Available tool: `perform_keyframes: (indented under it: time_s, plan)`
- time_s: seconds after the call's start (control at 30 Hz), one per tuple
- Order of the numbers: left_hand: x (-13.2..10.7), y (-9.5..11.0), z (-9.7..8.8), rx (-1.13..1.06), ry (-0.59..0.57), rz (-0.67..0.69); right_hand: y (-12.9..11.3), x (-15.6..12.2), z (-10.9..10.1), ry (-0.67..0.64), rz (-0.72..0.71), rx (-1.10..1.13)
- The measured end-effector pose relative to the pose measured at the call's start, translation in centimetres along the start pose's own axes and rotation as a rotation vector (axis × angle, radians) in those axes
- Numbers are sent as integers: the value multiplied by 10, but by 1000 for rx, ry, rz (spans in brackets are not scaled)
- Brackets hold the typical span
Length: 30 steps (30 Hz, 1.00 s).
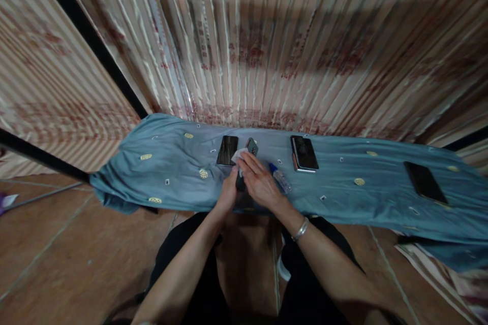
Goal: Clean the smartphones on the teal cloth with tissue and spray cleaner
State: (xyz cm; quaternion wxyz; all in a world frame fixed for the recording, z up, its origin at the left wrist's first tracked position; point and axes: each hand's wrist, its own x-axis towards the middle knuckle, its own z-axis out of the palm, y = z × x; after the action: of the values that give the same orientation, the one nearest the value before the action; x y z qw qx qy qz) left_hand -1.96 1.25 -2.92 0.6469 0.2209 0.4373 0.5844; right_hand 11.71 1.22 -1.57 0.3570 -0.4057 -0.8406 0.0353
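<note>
Over the middle of the cloth, my left hand (229,189) is closed on the edge of a phone. The phone's grey-green back (252,146) with its camera lenses shows past my fingers; its middle is covered. My right hand (260,183) presses a white tissue (239,154) against it, fingers closed together. Just left of my hands a dark phone (227,150) lies screen up. A clear bottle with a blue cap (281,179) lies on its side by my right hand.
A blue-green cloth (183,157) with yellow prints covers the long narrow bench. Stacked phones (305,152) lie right of the bottle, and another dark phone (425,182) lies farther right. Striped curtains (259,51) hang behind, with a dark pole (95,45) at left.
</note>
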Motion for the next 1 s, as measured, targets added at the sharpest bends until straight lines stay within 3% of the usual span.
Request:
perform_keyframes:
  time_s: [0.13,0.37,0.6,0.7,0.87,1.0]
  plan:
    - [-17,8,9,187,-43,-90,20,14,-9,34,86,0]
    - [-41,23,25,76,-130,-161,33,15,-6,155,281,96]
    - [-40,32,25,22,-164,-180,47,8,-2,285,459,227]
    - [-37,31,25,-25,-177,-222,55,10,0,355,572,371]
    - [-35,27,28,-130,-120,-277,52,18,1,417,802,811]
    - [-30,24,30,-229,-57,-273,37,26,1,436,846,985]
